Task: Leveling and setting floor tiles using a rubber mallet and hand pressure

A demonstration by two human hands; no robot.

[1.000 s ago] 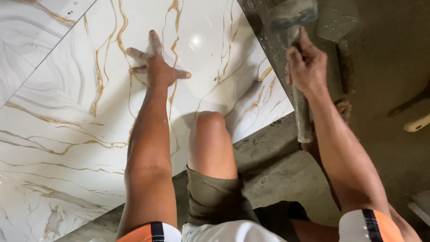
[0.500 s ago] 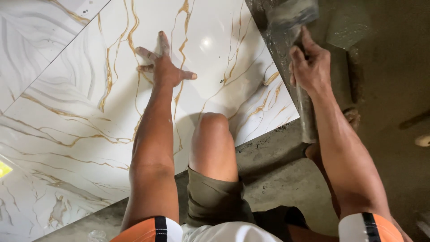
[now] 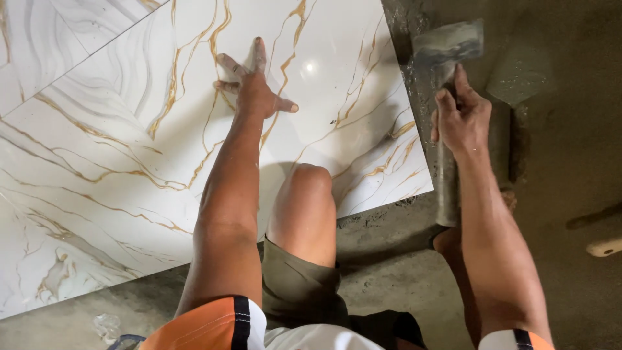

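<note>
Glossy white marble-look tile (image 3: 129,162), gold-veined, flat on grey mortar bed (image 3: 382,259) | left hand (image 3: 254,87) splayed wide, pressing tile steady | right hand (image 3: 461,120) clenched around mortar-caked mallet (image 3: 446,71), head poised just beyond tile's edge.

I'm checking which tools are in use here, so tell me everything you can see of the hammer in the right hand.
The grey, mortar-smeared hammer has a blocky rectangular head and a long straight handle, both coated in dried cement, so the material beneath cannot be told. The right hand grips the handle just below the head; the handle's lower end sticks out under the wrist. The head is at the right edge of the glossy white gold-veined tile, over grey mortar; whether it touches cannot be told.
</note>
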